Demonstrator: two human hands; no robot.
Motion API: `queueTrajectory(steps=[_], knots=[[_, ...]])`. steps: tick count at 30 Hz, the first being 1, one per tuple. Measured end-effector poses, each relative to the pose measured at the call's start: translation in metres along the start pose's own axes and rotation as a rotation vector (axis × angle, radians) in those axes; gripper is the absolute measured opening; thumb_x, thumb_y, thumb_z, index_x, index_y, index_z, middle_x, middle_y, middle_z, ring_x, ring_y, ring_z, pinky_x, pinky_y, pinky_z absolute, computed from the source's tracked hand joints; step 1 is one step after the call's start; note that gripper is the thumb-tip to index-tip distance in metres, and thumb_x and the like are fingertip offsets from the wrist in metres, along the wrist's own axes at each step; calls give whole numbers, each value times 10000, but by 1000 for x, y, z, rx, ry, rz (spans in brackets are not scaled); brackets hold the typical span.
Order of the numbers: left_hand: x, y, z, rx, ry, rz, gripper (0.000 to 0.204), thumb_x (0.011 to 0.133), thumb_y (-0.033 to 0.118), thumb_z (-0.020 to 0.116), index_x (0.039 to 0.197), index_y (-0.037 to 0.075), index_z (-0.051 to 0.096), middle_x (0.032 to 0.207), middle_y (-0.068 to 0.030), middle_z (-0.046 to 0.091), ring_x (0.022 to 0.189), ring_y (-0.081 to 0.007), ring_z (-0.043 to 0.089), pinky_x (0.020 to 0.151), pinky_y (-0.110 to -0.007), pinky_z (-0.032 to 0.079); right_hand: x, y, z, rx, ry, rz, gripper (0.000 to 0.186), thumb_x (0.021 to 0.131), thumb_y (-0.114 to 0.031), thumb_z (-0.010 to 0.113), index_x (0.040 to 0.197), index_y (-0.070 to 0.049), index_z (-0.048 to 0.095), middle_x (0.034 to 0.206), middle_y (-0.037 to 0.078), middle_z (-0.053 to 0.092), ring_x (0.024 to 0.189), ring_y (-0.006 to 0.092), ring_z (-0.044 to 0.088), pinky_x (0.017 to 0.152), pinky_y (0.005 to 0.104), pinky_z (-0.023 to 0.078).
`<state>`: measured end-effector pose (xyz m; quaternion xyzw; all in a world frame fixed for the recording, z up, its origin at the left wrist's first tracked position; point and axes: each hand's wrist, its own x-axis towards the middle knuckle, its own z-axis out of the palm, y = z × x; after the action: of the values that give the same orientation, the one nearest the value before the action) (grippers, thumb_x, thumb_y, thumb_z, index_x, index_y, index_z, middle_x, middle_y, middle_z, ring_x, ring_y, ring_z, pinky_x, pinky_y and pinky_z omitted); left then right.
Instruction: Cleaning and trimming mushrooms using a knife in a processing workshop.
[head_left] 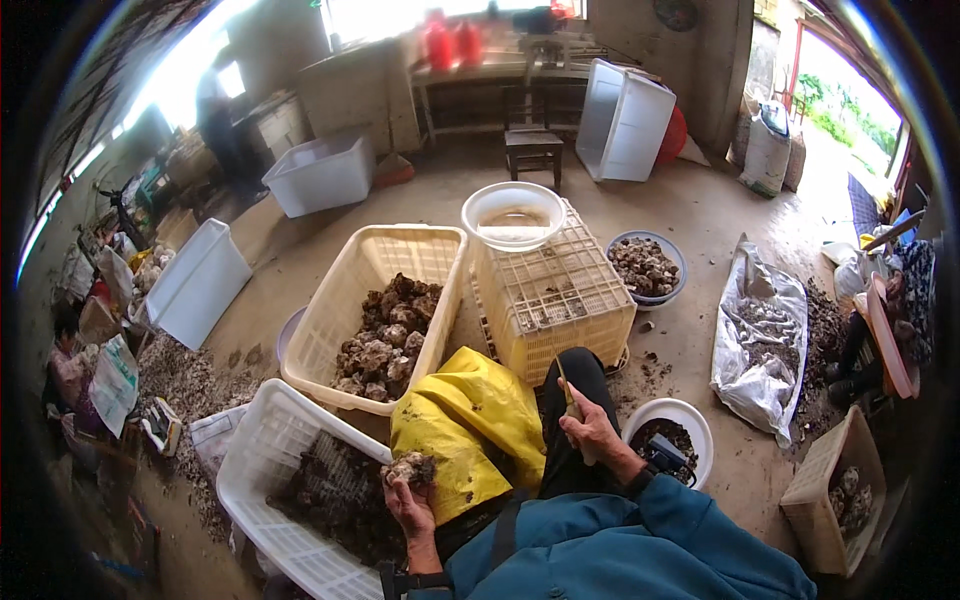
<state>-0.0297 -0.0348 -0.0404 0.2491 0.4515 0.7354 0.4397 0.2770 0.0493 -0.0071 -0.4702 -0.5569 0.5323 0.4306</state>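
My left hand point(410, 512) is closed round a knobbly, soil-stained pale brown clump point(411, 467), perhaps a root or tuber, beside a yellow cloth point(450, 420) over my left thigh. My right hand point(592, 432) grips a knife point(571, 401) by its handle, thin blade pointing up, above my right knee. Ahead on the left, a cream plastic crate point(330, 290) holds a heap of similar clumps point(390, 335). A white basket point(262, 430) with dark soil and bits inside stands just left of my left hand. Right of my right hand is a white bucket point(702, 420) with dark scraps.
An upturned cream crate point(560, 310) carries a white basin point(513, 240). Behind it on the right, a bowl point(672, 294) holds cut pieces. A white sack point(745, 380) lies further right, near another person point(880, 330) at the edge. Scraps litter the floor at left.
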Motion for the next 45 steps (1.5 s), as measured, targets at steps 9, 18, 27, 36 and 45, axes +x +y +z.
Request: queueTrajectory(steps=[9, 18, 27, 36, 45], knots=[[-2, 5, 5, 22, -32, 24, 604, 865, 452, 525, 1289, 67, 332, 1130, -89, 505, 925, -203, 580, 618, -320, 554, -4, -15, 3, 43, -1, 57, 641, 824, -52, 506, 1406, -94, 241, 597, -21, 415, 484, 64, 399, 456, 215, 371], [-1, 1, 5, 19, 15, 53, 595, 864, 459, 522, 1274, 67, 346, 1122, -86, 510, 920, -209, 580, 613, -321, 556, -5, -18, 3, 74, 0, 50, 640, 820, -47, 500, 1404, -82, 241, 590, -19, 413, 468, 67, 398, 440, 214, 360], [-4, 6, 9, 25, 21, 13, 588, 861, 467, 522, 1261, 72, 351, 1134, -85, 490, 938, -206, 571, 622, -316, 556, -7, -20, 3, 18, 1, 86, 628, 806, -81, 518, 1390, -96, 288, 769, 24, 507, 617, 92, 454, 565, 226, 411], [-1, 1, 1, 7, -5, -11, 561, 867, 457, 521, 1241, 70, 365, 1126, -84, 493, 942, -207, 571, 648, -320, 553, -2, -5, 3, 9, -1, 8, 644, 823, -62, 518, 1405, -101, 247, 628, -20, 433, 487, 65, 405, 459, 207, 376], [0, -1, -2, 14, -1, -9, 524, 885, 450, 492, 1216, 60, 377, 1107, -97, 506, 911, -203, 581, 634, -312, 551, -3, -8, 4, 3, -2, 26, 644, 812, -54, 517, 1401, -96, 259, 658, -15, 450, 513, 60, 409, 468, 198, 373]])
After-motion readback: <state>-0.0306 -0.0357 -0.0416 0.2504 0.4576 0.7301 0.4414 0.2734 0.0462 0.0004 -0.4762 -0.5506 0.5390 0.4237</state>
